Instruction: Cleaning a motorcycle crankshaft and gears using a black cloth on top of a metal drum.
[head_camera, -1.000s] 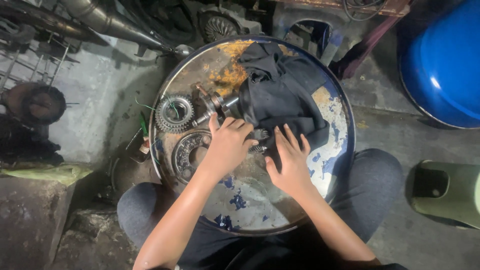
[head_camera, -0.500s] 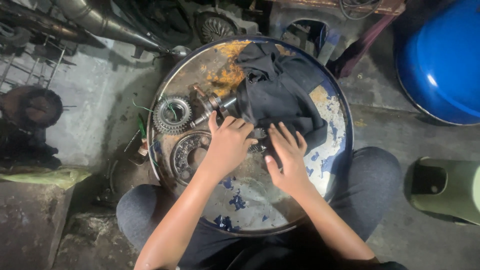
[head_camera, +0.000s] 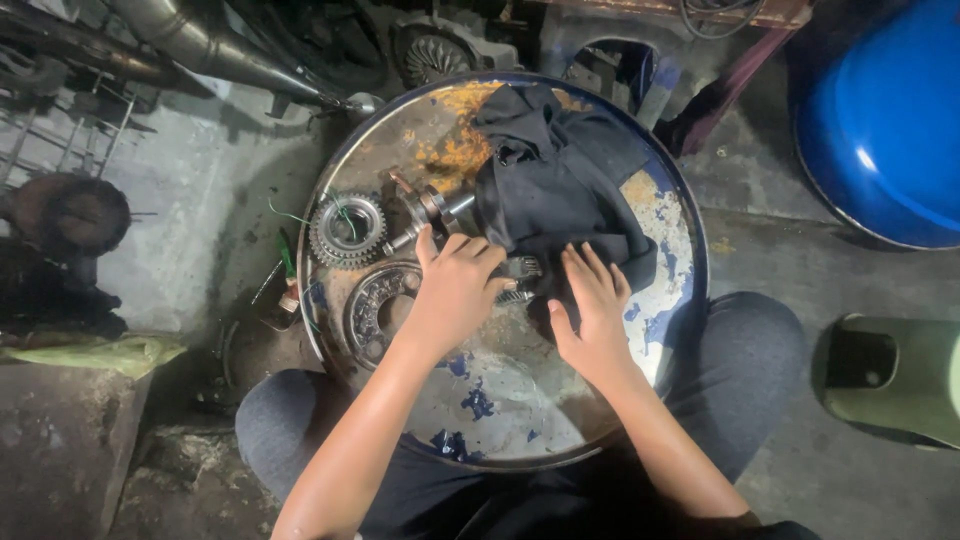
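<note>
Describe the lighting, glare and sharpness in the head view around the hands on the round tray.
Head view: light falls brightest on the worn round metal tray and both forearms; the left hand and right hand look sharp. The black cloth swallows detail. A small glare spot sits on the blue rounded barrel. Corners fall into dim shadow, and the edges look slightly bowed.

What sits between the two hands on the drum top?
A small toothed gear lies in the gap between the left hand and the right hand, by the black cloth's lower edge, in the head view.
</note>
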